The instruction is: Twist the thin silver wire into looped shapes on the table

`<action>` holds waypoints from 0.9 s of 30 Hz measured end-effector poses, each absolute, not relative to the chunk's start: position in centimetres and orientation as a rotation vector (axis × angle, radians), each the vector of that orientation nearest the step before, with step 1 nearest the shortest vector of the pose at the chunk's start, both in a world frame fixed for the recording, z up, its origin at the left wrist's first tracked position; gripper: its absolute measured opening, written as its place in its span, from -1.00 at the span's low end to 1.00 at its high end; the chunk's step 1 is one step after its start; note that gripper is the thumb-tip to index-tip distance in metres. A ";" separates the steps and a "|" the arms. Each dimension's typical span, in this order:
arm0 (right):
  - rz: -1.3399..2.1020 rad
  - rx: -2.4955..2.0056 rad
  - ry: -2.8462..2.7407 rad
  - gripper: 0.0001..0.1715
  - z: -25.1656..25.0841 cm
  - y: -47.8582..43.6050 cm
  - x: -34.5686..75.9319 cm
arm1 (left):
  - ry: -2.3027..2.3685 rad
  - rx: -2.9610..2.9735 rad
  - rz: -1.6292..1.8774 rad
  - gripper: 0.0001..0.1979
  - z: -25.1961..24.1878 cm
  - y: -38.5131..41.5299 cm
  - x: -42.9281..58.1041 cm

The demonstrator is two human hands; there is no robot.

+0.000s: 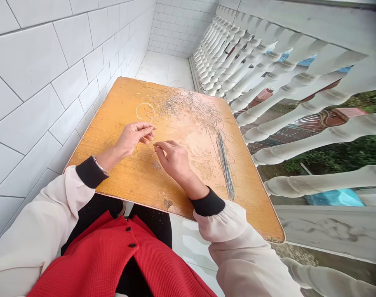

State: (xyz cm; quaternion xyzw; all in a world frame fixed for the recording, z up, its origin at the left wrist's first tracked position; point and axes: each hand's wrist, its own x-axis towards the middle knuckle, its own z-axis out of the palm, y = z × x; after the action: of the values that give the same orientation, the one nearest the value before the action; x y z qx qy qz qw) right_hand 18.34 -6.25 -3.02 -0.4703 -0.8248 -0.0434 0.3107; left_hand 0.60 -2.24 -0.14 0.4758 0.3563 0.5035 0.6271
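Note:
My left hand (135, 137) pinches a thin, pale wire (141, 105) whose upper part curls into an open loop above the fingers. Close by on the right, my right hand (173, 159) has thumb and forefinger pressed together near the lower part of that wire; the fingertips hide the exact grip. Beyond both hands lies a loose tangle of curled wires (188, 103) on the table. A bundle of straight grey wires (225, 165) rests to the right of my right hand.
The wooden table (123, 177) has worn patches and a rounded corner at the right. White tiled wall (36, 53) runs along the left. A white balustrade (287, 86) stands on the right, with greenery (339, 144) outside it.

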 end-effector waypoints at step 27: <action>0.715 -1.159 -1.469 -0.57 -2.1 -5.6 18.4 | 0.896 1.428 0.989 -0.88 -0.9 -3.6 2.0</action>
State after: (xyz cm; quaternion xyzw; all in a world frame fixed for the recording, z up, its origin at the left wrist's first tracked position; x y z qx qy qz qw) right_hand 18.35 -5.60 -2.13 -0.4874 -0.6177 0.3008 0.5389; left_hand 1.96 -3.55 -0.92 0.6056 0.3800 0.4196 0.5593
